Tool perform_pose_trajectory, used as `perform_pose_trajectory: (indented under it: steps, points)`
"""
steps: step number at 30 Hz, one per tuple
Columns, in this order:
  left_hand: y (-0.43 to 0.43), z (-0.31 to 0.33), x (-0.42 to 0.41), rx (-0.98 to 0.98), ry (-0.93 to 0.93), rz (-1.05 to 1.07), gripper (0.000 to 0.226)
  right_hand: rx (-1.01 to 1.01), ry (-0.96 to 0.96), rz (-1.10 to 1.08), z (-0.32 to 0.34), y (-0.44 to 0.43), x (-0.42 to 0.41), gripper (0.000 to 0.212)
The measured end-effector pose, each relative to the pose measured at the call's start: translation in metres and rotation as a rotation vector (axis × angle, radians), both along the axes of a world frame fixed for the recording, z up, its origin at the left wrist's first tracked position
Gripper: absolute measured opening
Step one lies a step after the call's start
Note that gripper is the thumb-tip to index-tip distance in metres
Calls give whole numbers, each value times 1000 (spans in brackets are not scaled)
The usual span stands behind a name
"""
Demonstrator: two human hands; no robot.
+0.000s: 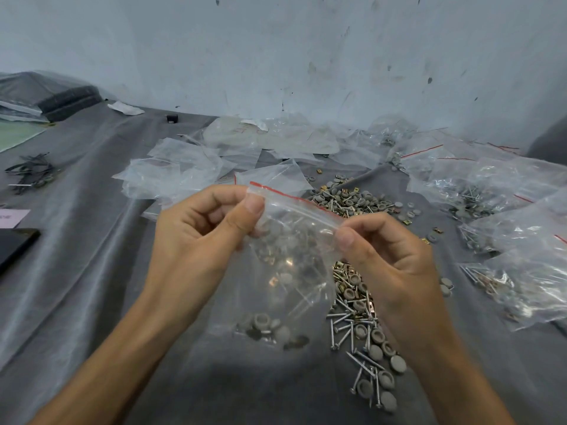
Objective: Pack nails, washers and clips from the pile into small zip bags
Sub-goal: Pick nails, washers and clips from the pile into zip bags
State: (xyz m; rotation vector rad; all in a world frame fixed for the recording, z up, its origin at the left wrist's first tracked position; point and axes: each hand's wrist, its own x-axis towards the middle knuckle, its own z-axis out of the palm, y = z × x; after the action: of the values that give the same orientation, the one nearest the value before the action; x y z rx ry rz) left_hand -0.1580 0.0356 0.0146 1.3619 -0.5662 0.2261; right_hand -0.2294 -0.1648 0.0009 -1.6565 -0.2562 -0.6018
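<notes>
I hold a small clear zip bag (291, 259) with a red strip along its top, up in front of me above the table. My left hand (199, 231) pinches the bag's top left corner between thumb and fingers. My right hand (386, 253) pinches the top right end of the same strip. Inside the bag lie grey washers, nails and brass clips, some gathered at the bottom. Beneath and to the right a pile of nails, washers and clips (362, 320) spreads over the grey cloth, with a second heap (349, 199) farther back.
Filled zip bags (506, 240) are stacked along the right side. Empty clear bags (184, 170) lie at the back centre and left. A black phone (15, 243) sits at the left edge, dark wire ties (30, 173) farther back, and a pale wall behind.
</notes>
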Motion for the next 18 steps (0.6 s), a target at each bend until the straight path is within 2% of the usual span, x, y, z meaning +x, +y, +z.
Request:
perform_pose_trajectory:
  steps: [4,7,13,15,18]
  points:
    - [-3,-5,2,-9,85,7,9,-16,42,-2,1,-1,2,15]
    - [-10,-7,-2,13,102,4,10,-14,109,-51,3,-2,2,28]
    - [-18,-13,-13,87,34,-37,8,-303,214,-57,22,-1,-8,43]
    - [-21,-15,-16,91,13,-40,11,-405,212,-53,25,2,-11,37]
    - [-24,-16,-21,107,-14,-56,16,-477,150,-90,26,8,-12,12]
